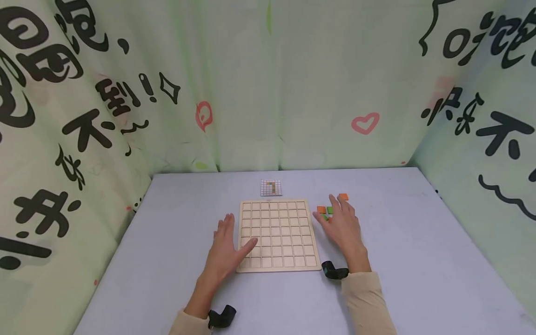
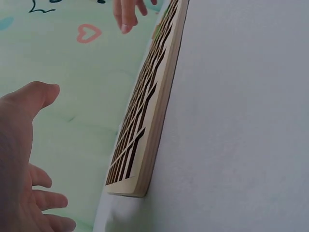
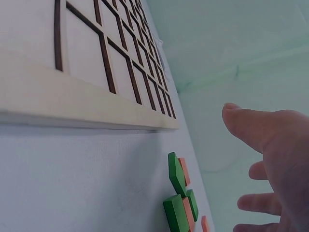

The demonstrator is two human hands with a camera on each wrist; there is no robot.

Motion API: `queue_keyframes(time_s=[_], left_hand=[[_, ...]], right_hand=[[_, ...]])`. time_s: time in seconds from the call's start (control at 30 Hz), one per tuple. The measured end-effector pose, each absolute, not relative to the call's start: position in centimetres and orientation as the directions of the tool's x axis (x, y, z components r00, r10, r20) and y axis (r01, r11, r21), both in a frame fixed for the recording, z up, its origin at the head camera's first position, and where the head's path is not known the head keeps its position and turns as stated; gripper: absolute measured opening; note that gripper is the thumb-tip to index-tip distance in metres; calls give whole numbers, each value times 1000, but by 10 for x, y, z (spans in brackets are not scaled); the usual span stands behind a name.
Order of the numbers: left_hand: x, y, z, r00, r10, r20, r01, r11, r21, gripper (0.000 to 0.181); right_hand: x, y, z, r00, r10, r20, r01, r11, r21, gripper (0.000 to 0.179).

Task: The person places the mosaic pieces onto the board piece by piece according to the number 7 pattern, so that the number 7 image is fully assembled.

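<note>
Big pic 1st: I'd judge this the pick-up step, nothing laid in yet that I can see. Curtain (image 1: 310, 93) at back w/ lettering + hearts; pale bench (image 1: 167, 223) runs up to it. Wooden grid board (image 1: 278, 234) flat mid-bench; its cells = the containers here, all bare wood where visible, 1 or 2 part-hid by my left grip (image 1: 226, 251). That grip's spread wide at board's L edge, nothing held, thumb above the frame; L wrist view shows it apart from the wood. Right grip (image 1: 344, 228) also wide, thumb well off the fingers, nothing held, hangs R of board. Sm. gridded card (image 1: 271, 187) just past board's far edge, bent yellowish figure on it. Smallest: tiles (image 3: 175, 215), green + orange, approx 3 ea. in R wrist view, clustered on bench just R of board, under right grip, no contact seen; an orange tile (image 1: 343, 197) sits apart, farther back. Next move, IMO: lower right grip, narrow to a pinch, take 1 tile w/o shoving its neighbours.
</note>
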State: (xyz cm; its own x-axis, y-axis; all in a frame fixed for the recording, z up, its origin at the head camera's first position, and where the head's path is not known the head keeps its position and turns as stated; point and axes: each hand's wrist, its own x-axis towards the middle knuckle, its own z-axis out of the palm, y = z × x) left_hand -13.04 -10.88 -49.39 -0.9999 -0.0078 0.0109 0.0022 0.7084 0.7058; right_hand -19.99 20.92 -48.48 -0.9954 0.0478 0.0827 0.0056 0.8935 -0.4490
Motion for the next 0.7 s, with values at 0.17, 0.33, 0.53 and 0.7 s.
queue_keyframes(time_s=[0.17,0.33,0.53,0.7], left_hand=[[-124,-107,-502,-1000,21,4,18,700,714,103],[-120,-103,-507,-999,29,-13,11,705,709,106],[-120,-104,-510,-999,28,-21,5,706,708,107],[-120,-106,-515,-999,35,-22,10,720,694,108]], right_hand=[[-201,211,-486,-996,57,76,17,898,-441,80],[-200,213,-484,-996,67,60,34,900,-435,77],[-201,213,-486,-996,75,47,47,900,-434,75],[-202,214,-489,-995,85,48,55,896,-441,74]])
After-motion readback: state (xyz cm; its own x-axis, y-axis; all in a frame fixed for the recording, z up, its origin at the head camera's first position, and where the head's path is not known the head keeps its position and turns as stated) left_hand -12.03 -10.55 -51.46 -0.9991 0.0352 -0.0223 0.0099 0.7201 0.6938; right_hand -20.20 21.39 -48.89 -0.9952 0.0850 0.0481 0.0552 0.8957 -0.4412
